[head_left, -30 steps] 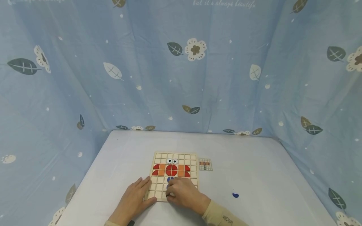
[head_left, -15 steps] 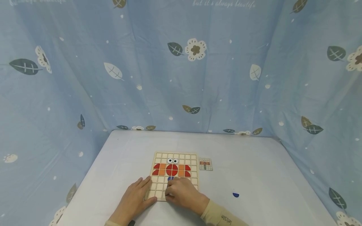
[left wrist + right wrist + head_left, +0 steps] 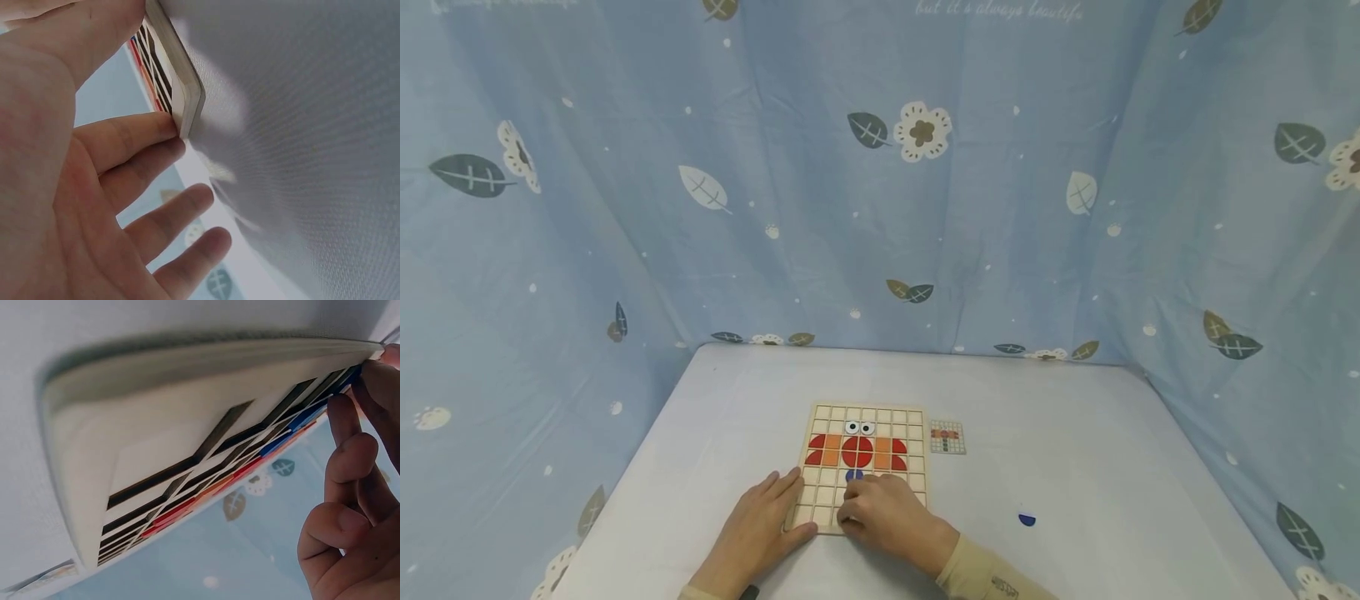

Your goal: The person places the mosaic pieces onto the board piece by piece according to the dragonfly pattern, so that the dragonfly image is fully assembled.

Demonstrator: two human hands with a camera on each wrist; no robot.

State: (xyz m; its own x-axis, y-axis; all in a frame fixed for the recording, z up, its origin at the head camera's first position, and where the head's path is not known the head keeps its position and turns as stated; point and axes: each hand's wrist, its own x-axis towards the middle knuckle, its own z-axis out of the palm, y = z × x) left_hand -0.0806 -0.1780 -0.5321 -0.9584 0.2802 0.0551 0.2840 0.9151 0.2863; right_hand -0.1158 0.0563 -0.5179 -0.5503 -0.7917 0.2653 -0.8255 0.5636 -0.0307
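A wooden grid board point(image 3: 832, 414) lies on the white table with red, orange, white-eyed and blue pieces in its cells. My left hand point(image 3: 758, 525) is spread at its near left corner; fingertips touch the edge in the left wrist view, with fingers point(image 3: 140, 134) nearly straight. Over the board's lower middle, my right hand point(image 3: 883, 512) is curled, thumb and forefinger pinching a small blue piece point(image 3: 351, 376) at a near cell. Other blue pieces point(image 3: 303, 419) sit in the cells beyond, partly hidden by the hand in the head view. Red quarter-circle pieces point(image 3: 857, 452) form a disc mid-board.
A small pattern card point(image 3: 947, 437) lies right of the board, showing a similar coloured figure. A loose blue half-circle piece point(image 3: 1027, 520) is on the table point(image 3: 1075, 450) farther right. Blue leaf-print curtains point(image 3: 820, 208) stand around the table's back and sides.
Both hands stay almost in place. The right fingers shift only slightly at the board's near cells. The loose blue piece, card and board have not moved.
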